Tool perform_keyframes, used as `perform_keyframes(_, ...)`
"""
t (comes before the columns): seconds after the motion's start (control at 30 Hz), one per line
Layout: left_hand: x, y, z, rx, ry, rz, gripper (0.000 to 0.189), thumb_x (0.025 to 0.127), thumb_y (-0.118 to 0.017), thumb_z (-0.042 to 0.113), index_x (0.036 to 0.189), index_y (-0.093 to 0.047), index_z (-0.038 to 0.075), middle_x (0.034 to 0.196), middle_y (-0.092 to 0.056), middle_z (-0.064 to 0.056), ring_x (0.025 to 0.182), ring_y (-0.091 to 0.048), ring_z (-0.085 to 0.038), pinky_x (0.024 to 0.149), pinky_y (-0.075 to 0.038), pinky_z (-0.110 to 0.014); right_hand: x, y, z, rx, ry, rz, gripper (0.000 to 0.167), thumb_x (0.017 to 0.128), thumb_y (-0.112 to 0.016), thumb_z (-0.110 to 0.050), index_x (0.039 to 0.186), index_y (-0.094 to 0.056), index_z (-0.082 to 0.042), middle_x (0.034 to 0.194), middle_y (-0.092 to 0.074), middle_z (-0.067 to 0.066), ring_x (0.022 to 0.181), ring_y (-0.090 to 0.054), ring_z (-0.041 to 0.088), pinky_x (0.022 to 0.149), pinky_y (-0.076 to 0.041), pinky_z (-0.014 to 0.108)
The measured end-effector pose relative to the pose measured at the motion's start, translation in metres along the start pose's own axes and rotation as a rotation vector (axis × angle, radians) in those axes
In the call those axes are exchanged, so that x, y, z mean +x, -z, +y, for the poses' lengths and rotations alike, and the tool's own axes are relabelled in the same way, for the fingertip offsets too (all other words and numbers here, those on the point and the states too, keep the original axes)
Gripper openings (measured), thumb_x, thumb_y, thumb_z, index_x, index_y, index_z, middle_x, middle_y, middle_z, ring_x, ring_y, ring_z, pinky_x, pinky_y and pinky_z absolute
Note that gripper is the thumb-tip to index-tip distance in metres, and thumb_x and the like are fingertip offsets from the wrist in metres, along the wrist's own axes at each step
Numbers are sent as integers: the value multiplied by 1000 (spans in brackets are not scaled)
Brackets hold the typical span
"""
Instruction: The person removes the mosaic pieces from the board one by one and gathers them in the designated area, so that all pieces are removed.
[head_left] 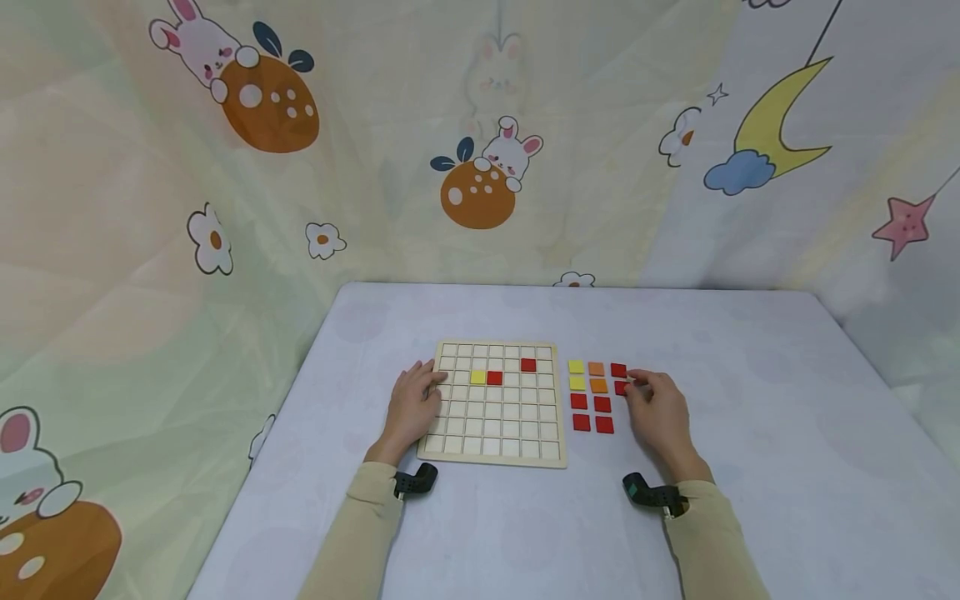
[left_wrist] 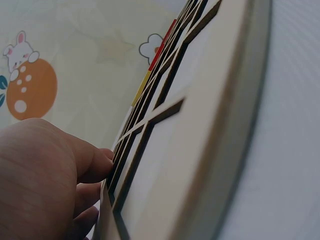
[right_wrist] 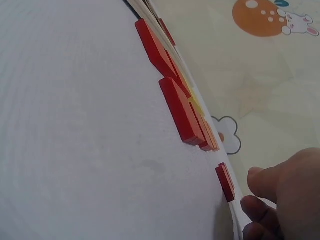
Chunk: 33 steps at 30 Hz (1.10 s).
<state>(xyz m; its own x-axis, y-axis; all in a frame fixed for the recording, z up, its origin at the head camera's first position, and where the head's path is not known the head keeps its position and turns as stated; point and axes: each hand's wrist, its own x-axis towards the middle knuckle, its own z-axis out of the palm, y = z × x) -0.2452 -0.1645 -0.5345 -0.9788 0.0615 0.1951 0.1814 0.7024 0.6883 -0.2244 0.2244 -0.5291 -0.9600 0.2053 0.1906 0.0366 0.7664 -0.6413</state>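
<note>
I see the board (head_left: 491, 461) on the table (head_left: 517, 533), two red tiles (head_left: 528, 365), one yellow tile (head_left: 477, 377) aboard; left hand (head_left: 408, 406), fingers loose, at its left edge. Right of it: six reds (head_left: 602, 404), two yellows (head_left: 576, 367), two oranges (head_left: 597, 386), right hand (head_left: 660, 412) alongside, whether gripping I can't tell.

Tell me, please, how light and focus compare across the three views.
Head: bright, fairly even light, board and tiles clear. Left wrist: dimmer, near rim soft-edged, board steeply foreshortened. Right wrist: subdued light, lower fingers of the right hand in shadow.
</note>
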Motion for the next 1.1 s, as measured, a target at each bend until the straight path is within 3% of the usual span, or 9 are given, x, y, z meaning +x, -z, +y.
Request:
perform_keyframes(0.17,0,0,0,3,2,7,34,94,-51,7,124,-67,7,149,-46,-11,145,-28,-30,124,-10,-45,0,-1,-3,30,-23,43,30,99,-55,-18,125,-62,-4,112,-58,14,94,-50,26,78,-49,39)
perform_keyframes(0.37,-1,0,1,10,9,5,34,95,-50,8,124,-67,8,149,-45,-11,145,-28,-29,124,-10,-44,0,-8,-9,71,-33,69,29,99,-56,-19,122,-64,-5,113,-59,13,98,-50,27,80,-50,39)
perform_keyframes(0.5,0,1,1,7,2,6,33,95,-50,8,124,-67,7,149,-46,-11,145,-29,-30,124,-10,-44,-1,-11,-15,81,-2,77,28,98,-58,-19,122,-65,-6,114,-59,12,99,-51,26,82,-51,39)
perform_keyframes(0.67,1,1,2,-1,1,4,33,94,-51,8,124,-67,7,149,-46,-11,145,-29,-29,124,-10,-44,-1,-12,-26,84,69,80,25,96,-61,-16,116,-67,-4,110,-60,12,90,-51,24,72,-50,35)
perform_keyframes(0.87,2,1,4,-1,9,-3,34,94,-50,8,124,-66,8,149,-45,-11,145,-27,-29,124,-9,-43,-3,-15,-40,69,125,46,21,94,-63,-14,110,-69,-3,106,-59,12,80,-49,23,63,-45,30)
perform_keyframes(1.1,-1,1,4,-1,21,-4,33,95,-51,8,124,-66,7,149,-45,-11,145,-28,-29,124,-10,-43,-6,-27,-55,29,199,-54,21,93,-63,-17,111,-69,-7,118,-59,11,82,-59,24,73,-55,39)
